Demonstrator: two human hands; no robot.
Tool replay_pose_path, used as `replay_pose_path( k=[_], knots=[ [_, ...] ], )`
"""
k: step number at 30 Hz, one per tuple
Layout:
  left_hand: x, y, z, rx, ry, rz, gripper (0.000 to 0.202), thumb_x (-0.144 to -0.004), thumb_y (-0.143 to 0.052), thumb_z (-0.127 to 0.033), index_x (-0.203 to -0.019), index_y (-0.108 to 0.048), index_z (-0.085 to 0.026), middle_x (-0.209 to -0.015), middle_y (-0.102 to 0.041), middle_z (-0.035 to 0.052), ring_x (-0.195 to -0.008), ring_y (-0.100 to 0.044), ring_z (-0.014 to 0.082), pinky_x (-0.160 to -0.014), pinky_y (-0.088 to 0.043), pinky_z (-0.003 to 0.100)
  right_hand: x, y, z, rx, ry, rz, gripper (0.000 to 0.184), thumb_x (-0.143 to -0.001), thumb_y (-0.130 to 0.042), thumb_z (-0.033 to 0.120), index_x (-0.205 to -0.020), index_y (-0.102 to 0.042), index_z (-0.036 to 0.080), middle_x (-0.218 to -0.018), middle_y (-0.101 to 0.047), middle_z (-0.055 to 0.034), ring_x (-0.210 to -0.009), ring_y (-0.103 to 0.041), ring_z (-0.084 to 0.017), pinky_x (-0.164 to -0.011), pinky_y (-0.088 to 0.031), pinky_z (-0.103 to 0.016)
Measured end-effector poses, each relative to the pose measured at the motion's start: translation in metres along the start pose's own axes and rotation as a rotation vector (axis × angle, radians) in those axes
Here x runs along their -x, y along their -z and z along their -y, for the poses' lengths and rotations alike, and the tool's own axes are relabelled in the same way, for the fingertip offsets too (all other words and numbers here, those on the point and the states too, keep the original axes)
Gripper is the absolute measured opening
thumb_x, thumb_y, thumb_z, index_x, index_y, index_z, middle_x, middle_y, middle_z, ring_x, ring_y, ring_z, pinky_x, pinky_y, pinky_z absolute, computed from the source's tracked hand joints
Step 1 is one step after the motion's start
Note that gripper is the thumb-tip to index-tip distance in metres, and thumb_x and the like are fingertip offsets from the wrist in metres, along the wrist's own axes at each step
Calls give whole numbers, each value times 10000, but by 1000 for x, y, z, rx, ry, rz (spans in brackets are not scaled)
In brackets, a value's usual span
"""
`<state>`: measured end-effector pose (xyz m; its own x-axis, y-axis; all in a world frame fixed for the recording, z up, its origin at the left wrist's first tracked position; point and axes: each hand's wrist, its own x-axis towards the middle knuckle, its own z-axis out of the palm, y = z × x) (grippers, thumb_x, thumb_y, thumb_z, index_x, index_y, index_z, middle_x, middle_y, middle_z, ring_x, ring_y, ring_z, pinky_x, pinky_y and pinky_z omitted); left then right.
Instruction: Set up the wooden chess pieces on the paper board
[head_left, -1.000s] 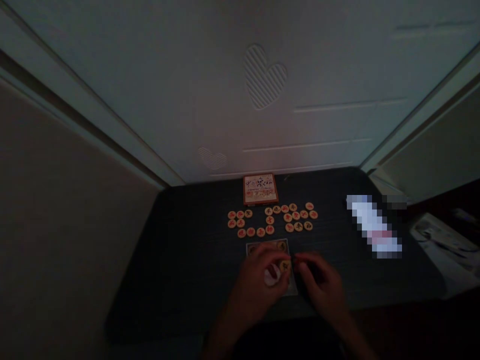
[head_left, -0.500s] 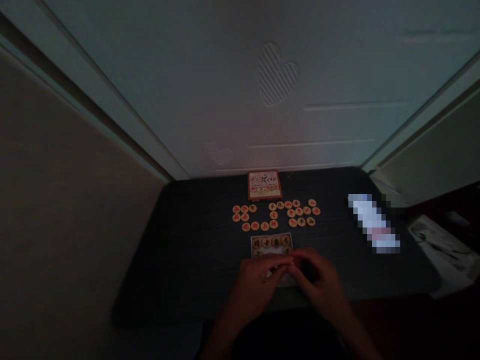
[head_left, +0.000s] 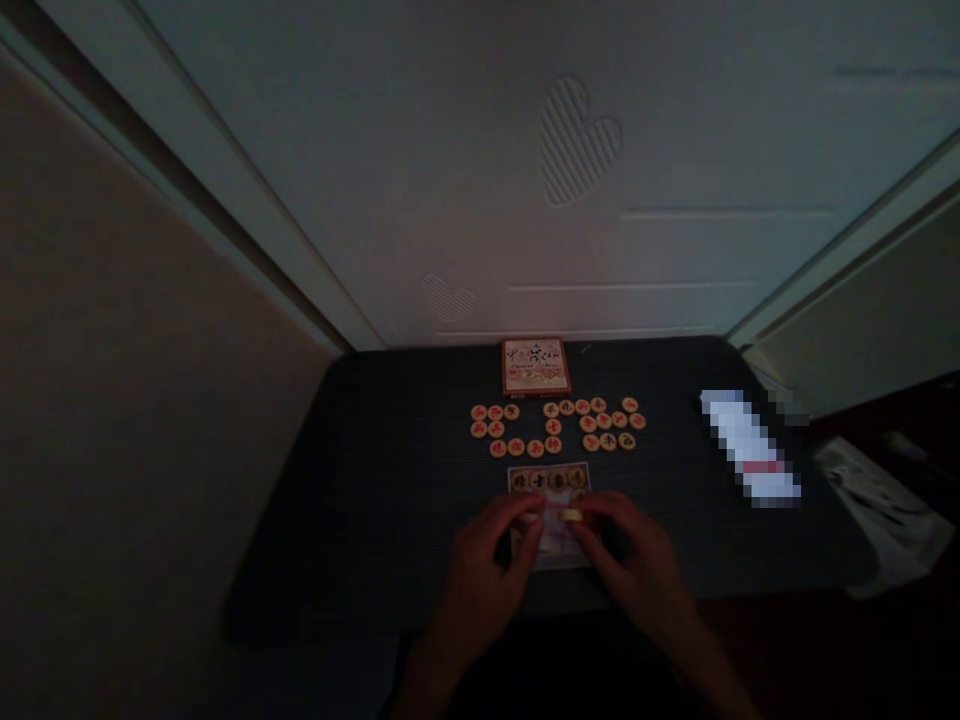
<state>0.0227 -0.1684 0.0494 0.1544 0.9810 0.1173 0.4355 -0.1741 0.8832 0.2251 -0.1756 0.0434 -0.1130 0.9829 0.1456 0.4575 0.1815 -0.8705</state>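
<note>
The light is dim. A small pale tray lies on the dark table in front of me, with a row of round wooden game pieces along its far side. My left hand rests over the tray's near left part with curled fingers. My right hand is at the tray's right side and pinches one round piece at its fingertips. Several loose round pieces with red or dark marks lie scattered beyond the tray. A red-edged printed box sits at the table's far edge.
A white wall panel with heart shapes rises right behind the table. A blurred pale object lies on the table's right side. Pale papers or bags sit beyond the right edge. A brown surface borders the left.
My hands have spread slightly apart over the tray, uncovering its far row of pieces. The piece once by my left fingers is now at my right fingertips.
</note>
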Motion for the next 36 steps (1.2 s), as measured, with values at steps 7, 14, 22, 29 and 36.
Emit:
replay_pose_path(
  k=[7, 14, 22, 29, 36],
  knots=[
    [24, 13, 36, -219, -72, -109, 282, -899, -686, -276, -1179, -670, -293, -1222, -662, 64, -1115, -664, 244, -974, -577, 448, 0, 12, -10, 93, 19, 20, 279, -1000, -537, 323, -1232, -682, 269, -1056, -729, -75, -939, -704, -211, -811, -592, -327],
    [36, 5, 47, -315, -133, 49, 466, -810, -810, -341, -1243, -638, -329, -1257, -610, 50, -1142, -633, 264, -979, -565, 463, 10, 27, -21, 136, -56, 37, 238, -981, -581, 406, -1072, -761, 279, -1042, -766, -66, -950, -731, -232, -846, -604, -361],
    [35, 6, 46, -323, -121, 32, 370, -790, -830, -344, -1132, -695, -307, -1118, -626, 34, -1013, -665, 231, -881, -598, 392, 16, 20, -25, 142, -49, 92, 215, -983, -590, 374, -1095, -759, 301, -1083, -738, -64, -998, -716, -229, -885, -603, -370],
    [33, 5, 46, -332, -121, 53, 293, -805, -814, -354, -1072, -704, -301, -1072, -631, 33, -992, -665, 237, -877, -593, 410, 17, 19, -20, 152, -40, 143, 218, -988, -578, 332, -1111, -754, 300, -1081, -725, -65, -976, -717, -218, -881, -606, -350],
    [33, 5, 47, -344, -111, 68, 283, -820, -803, -356, -1072, -688, -296, -1096, -619, 37, -1009, -652, 241, -898, -579, 432, 21, 15, -24, 211, -63, 208, 158, -978, -600, 302, -1057, -735, 284, -1028, -722, -52, -942, -700, -223, -861, -598, -379]
  ],
)
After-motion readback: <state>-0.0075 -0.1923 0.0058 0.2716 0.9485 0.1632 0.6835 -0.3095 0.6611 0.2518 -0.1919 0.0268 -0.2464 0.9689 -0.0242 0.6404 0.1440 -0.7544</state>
